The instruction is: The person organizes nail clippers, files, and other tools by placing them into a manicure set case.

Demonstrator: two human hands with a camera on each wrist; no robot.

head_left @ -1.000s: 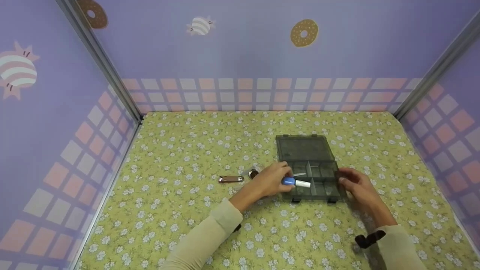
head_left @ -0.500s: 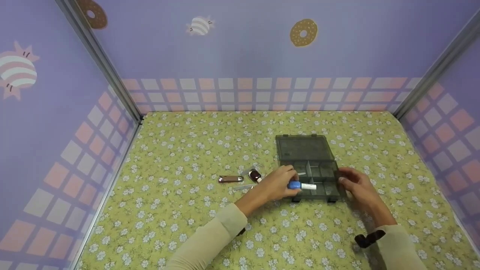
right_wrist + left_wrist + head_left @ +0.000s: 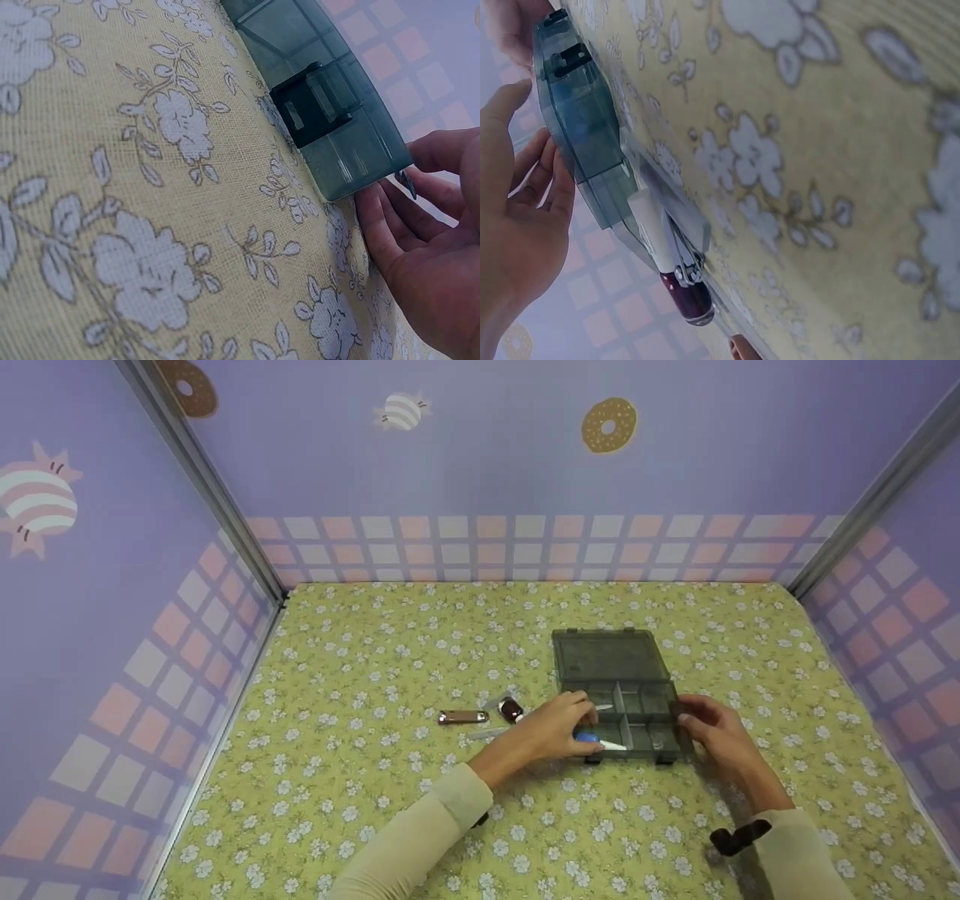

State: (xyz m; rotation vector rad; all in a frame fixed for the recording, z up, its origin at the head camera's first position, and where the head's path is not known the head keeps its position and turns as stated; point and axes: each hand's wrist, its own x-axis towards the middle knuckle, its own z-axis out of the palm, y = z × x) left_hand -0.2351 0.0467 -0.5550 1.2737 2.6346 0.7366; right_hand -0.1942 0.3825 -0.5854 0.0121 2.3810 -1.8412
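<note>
A blue nail polish bottle [image 3: 587, 737] with a white cap lies tilted in the front left compartment of a dark translucent compartment box [image 3: 646, 754], whose lid [image 3: 611, 655] is folded back. My left hand [image 3: 551, 727] is over the box's left side, fingertips close around the bottle. In the left wrist view, thumb and fingers of the left hand [image 3: 529, 217] stand apart with no bottle visible between them. At the box's right end, my right hand [image 3: 718, 733] holds the side wall. The right wrist view shows that hand [image 3: 431, 232] with its thumb at the upper corner and fingers against the side.
Left of the box lie a brown nail clipper [image 3: 463, 718], a dark red nail polish bottle [image 3: 511, 710] and a flat pale strip [image 3: 486, 733]. A small metal tool [image 3: 688, 268] overlaps the red bottle in the left wrist view. Patterned walls enclose the flowered cloth.
My left hand first moved slightly right with the blue bottle; the bottle then dropped lower into the front left compartment, its cap tilting toward me. The right hand stayed at the box.
</note>
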